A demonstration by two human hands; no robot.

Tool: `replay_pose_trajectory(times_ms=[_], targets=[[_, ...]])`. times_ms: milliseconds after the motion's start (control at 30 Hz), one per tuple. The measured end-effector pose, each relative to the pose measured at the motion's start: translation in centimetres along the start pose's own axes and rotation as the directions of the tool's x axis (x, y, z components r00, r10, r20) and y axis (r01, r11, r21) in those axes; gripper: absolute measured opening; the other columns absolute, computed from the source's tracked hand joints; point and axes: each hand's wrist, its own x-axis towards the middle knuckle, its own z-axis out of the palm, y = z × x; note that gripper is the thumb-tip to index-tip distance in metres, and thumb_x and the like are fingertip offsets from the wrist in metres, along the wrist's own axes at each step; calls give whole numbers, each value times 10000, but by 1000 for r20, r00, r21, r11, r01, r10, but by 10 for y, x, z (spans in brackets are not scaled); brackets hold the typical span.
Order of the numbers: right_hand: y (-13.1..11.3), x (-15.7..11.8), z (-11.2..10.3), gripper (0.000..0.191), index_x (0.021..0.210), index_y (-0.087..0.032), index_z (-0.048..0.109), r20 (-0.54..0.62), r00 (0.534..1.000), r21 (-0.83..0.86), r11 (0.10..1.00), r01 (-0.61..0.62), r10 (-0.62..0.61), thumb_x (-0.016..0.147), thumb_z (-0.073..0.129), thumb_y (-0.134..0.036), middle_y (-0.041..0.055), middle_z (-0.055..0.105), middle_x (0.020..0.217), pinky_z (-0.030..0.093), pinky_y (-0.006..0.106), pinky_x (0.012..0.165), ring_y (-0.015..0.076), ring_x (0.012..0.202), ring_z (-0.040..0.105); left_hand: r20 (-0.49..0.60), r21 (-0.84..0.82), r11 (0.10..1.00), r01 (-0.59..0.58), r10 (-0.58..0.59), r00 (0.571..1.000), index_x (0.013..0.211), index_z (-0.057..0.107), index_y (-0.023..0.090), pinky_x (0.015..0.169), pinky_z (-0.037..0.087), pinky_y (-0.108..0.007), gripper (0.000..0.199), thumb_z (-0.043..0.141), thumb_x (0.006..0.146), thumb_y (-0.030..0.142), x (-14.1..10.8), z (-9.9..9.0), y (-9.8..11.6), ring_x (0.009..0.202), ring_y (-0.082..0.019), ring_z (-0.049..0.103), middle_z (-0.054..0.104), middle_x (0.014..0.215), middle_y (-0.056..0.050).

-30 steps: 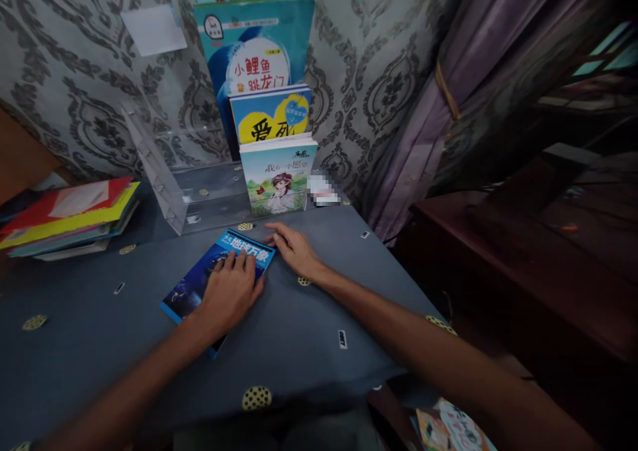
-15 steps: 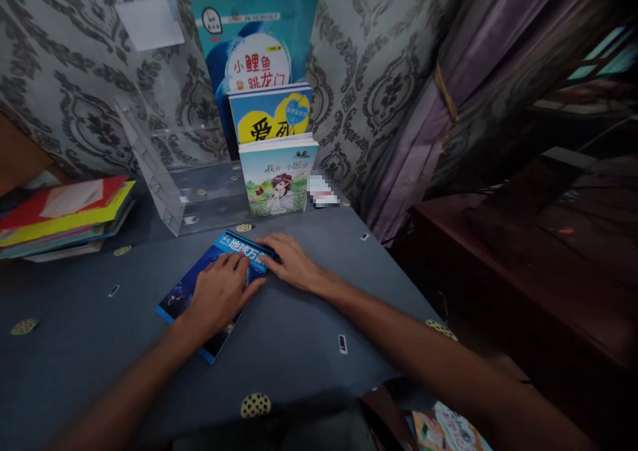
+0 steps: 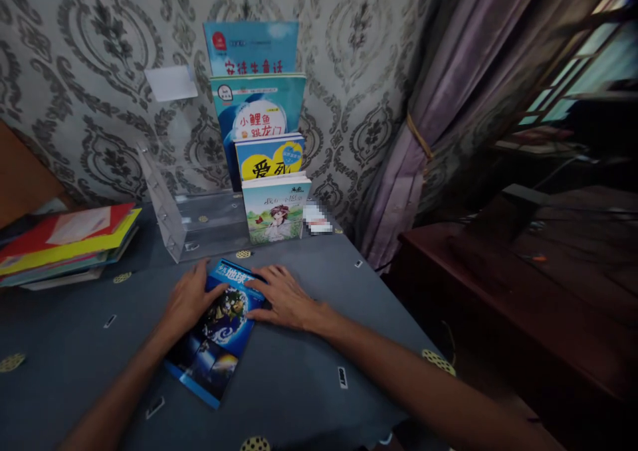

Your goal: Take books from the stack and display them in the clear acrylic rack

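A blue book with pictures of a globe and space on its cover lies at a slant on the grey-blue tabletop. My left hand holds its upper left edge, the thumb resting on the cover. At the upper right edge, my right hand grips the book with its thumb and fingers on the cover. Behind both hands stands a clear stepped rack. In its right part, several books stand upright in a rising row, the front one a pale green book with a drawn figure.
A stack of coloured folders lies at the left. White paper, partly blurred out, lies beside the front book. The table's right edge runs past a purple curtain and a dark red cabinet. Patterned wallpaper is behind.
My left hand has moved from the middle of the cover to the book's left edge. The book has turned to lie more upright in view. My view has tilted up.
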Motion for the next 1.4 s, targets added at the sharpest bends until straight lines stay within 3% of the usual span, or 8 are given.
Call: replay_pose_trajectory(times_ms=[167, 367, 533, 633, 800, 933, 1233, 1400], targets=[[-2, -1, 0, 838, 1523, -226, 338, 7, 998, 119, 991, -58, 58, 835, 706, -534, 183, 420, 1513, 295, 544, 1123, 343, 1364, 403, 211, -660, 718, 219, -103, 972, 995, 663, 152, 767, 534, -379, 614, 770, 583, 595, 13, -4, -13, 842, -311, 699, 744, 861, -92], [4, 1, 9, 1164, 1593, -216, 33, -87, 970, 416, 893, -170, 225, 754, 800, -464, 205, 332, 1563, 285, 566, 1139, 366, 1424, 340, 489, -804, 319, 503, -129, 863, 778, 669, 155, 599, 548, -298, 312, 869, 592, 305, 10, -19, -1, 587, -212, 687, 738, 693, -52], [8, 10, 15, 1066, 1544, -214, 227, -118, 862, 812, 547, -202, 493, 702, 822, -480, 158, 552, 1352, 546, 413, 861, 251, 1053, 630, 428, -876, 127, 466, -244, 870, 863, 685, 144, 564, 583, -281, 95, 702, 774, 115, 8, -32, 10, 616, -207, 722, 757, 744, -62], [9, 12, 13, 682, 1248, -162, 592, 64, 897, 940, 275, -201, 437, 737, 747, -587, 69, 668, 987, 474, 213, 479, 134, 696, 613, 381, -911, 52, 410, -278, 882, 869, 689, 140, 592, 603, -276, 100, 656, 798, 77, 6, -34, 18, 676, -211, 742, 757, 733, -54], [10, 10, 6, 564, 1054, -161, 666, 267, 924, 963, -117, -244, 274, 706, 792, -586, -3, 661, 776, 449, 149, 391, 91, 567, 611, 315, -944, 4, 330, -281, 906, 900, 696, 127, 686, 629, -321, 145, 692, 759, 94, 1, -31, 29, 781, -244, 755, 770, 783, -63], [13, 9, 2, 437, 1080, -175, 637, 301, 926, 929, -287, -231, 228, 786, 781, -464, -13, 683, 765, 556, 194, 476, 100, 575, 653, 254, -963, 26, 269, -246, 935, 927, 701, 151, 722, 631, -357, 233, 772, 718, 225, 0, -23, 33, 855, -275, 749, 782, 903, -66], [19, 12, 2, 296, 953, -147, 667, 313, 863, 939, -264, -220, 395, 799, 775, -376, -20, 651, 663, 384, 121, 320, 65, 435, 564, 122, -951, 238, 197, -296, 947, 927, 700, 152, 714, 560, -318, 422, 828, 649, 443, 23, -10, 27, 814, -229, 711, 760, 854, -51], [22, 12, -12, 269, 895, -164, 670, 267, 840, 961, -197, -194, 472, 755, 794, -358, -30, 625, 627, 301, 122, 283, 54, 403, 510, 178, -978, 97, 183, -58, 982, 878, 722, 141, 772, 542, -350, 443, 815, 663, 517, 44, -11, 35, 846, -256, 708, 768, 854, -76]])
